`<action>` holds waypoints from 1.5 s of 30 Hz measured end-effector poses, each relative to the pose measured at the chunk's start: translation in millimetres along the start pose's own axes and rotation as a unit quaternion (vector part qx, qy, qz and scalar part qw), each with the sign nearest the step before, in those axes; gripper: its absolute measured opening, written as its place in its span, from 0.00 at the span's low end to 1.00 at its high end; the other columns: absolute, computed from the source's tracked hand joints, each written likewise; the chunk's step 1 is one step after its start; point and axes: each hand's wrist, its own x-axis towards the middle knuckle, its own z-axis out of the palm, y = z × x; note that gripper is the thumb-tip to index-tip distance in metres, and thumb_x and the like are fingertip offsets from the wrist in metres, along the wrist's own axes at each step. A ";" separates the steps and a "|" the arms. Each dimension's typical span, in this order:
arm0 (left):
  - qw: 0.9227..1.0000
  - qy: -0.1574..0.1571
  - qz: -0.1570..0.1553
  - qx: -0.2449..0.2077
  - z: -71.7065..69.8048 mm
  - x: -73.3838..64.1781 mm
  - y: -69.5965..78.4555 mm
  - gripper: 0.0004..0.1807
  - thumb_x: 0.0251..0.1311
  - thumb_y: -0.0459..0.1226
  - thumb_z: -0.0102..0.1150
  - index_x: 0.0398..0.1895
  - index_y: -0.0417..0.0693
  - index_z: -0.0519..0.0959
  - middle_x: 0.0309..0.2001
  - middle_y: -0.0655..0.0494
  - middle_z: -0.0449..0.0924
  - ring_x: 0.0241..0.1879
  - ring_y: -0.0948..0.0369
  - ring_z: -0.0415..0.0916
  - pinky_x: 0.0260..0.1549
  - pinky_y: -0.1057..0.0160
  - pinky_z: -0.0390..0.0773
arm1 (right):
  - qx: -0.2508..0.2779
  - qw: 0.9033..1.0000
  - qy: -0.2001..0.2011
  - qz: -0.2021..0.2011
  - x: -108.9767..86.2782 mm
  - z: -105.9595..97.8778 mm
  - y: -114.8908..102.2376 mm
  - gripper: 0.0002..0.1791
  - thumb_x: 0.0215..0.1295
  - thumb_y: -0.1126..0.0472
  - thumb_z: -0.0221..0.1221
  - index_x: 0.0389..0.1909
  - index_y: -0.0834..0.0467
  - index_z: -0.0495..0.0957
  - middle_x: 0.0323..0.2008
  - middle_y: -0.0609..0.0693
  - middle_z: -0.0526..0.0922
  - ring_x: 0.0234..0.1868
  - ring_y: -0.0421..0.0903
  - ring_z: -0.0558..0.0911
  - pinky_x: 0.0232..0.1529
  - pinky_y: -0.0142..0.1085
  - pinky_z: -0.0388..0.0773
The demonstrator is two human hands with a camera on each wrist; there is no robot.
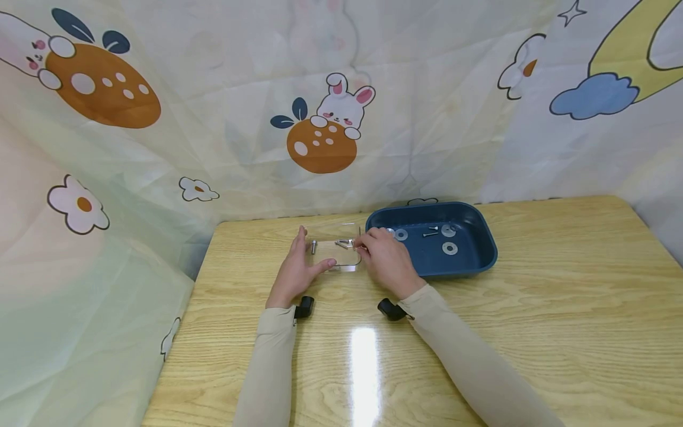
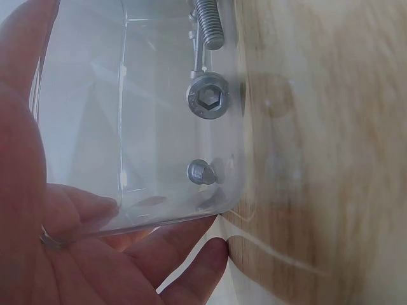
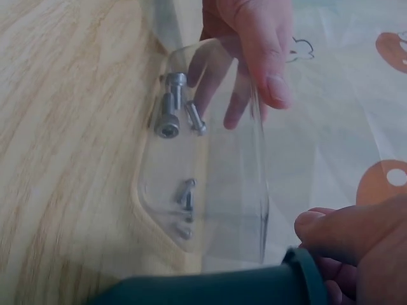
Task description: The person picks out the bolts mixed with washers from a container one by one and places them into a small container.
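A clear plastic box (image 1: 349, 265) stands on the table with several metal socket-head screws (image 2: 208, 96) of differing sizes lying on its bottom. My left hand (image 1: 294, 274) holds its left end, thumb along the near side and fingers around the far side. Through the wall, the right wrist view shows those fingers. My right hand (image 1: 388, 261) is at the box's right end, by the rim, its fingers bent and the thumb close to them. Whether something small is between its fingertips is hidden. Next to it, a dark blue tray (image 1: 482, 228) contains washers (image 1: 450, 248) and small screws (image 1: 430, 234).
The wooden table (image 1: 560, 308) extends forward and right of the tray. A printed fabric curtain (image 1: 224, 136) hangs along the table's back and left edges. Small black wrist cameras (image 1: 391, 309) sit at both beige cuffs.
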 end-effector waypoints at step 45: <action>1.000 -0.004 -0.002 -0.004 0.8 -0.3 0.6 0.64 0.58 0.61 0.66 0.82 0.48 0.33 0.81 0.53 0.40 0.74 0.45 0.55 0.69 0.42 0.59 | -0.036 0.997 0.012 0.070 -25.5 -46.6 66.1 0.10 0.65 0.62 0.67 0.45 0.61 0.85 0.43 0.58 0.81 0.42 0.55 0.78 0.36 0.49 0.81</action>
